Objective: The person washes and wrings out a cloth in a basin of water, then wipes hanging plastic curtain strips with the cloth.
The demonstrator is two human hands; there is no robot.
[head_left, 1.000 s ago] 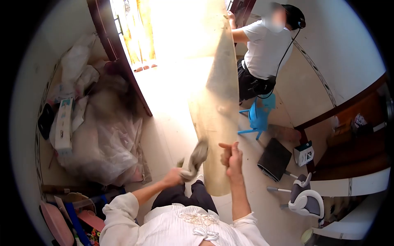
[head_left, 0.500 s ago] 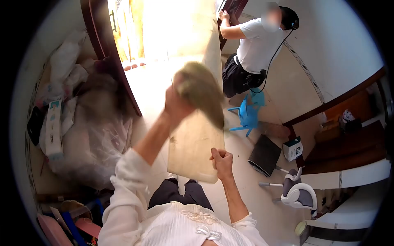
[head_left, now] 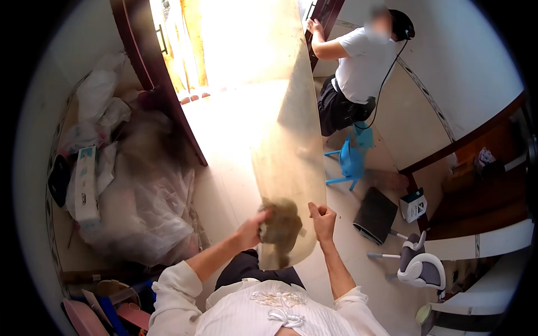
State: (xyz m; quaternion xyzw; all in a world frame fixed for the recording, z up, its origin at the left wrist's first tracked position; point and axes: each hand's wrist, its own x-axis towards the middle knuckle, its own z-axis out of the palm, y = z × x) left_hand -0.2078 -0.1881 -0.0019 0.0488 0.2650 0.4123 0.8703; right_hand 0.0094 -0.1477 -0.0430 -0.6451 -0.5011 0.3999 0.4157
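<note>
A long beige sheet (head_left: 291, 159) runs from close to my waist toward the bright doorway, its rounded near end hanging above my legs. My left hand (head_left: 252, 229) is closed on a crumpled olive-green cloth (head_left: 282, 227), which lies against the near part of the sheet and is blurred by motion. On the sheet's right edge, my right hand (head_left: 323, 223) pinches the rim with the thumb on top. Strong light washes out the far part of the sheet.
At the upper right another person (head_left: 364, 67) in a white shirt stands by the dark red door frame. A blue plastic chair (head_left: 352, 159), a dark folded item (head_left: 375, 215) and a grey-white chair (head_left: 420, 269) are on the right. Plastic bags (head_left: 145, 207) are heaped at left.
My left hand has brought the cloth down from above the sheet to its near end. The right hand stays on the edge. The view has shifted slightly.
</note>
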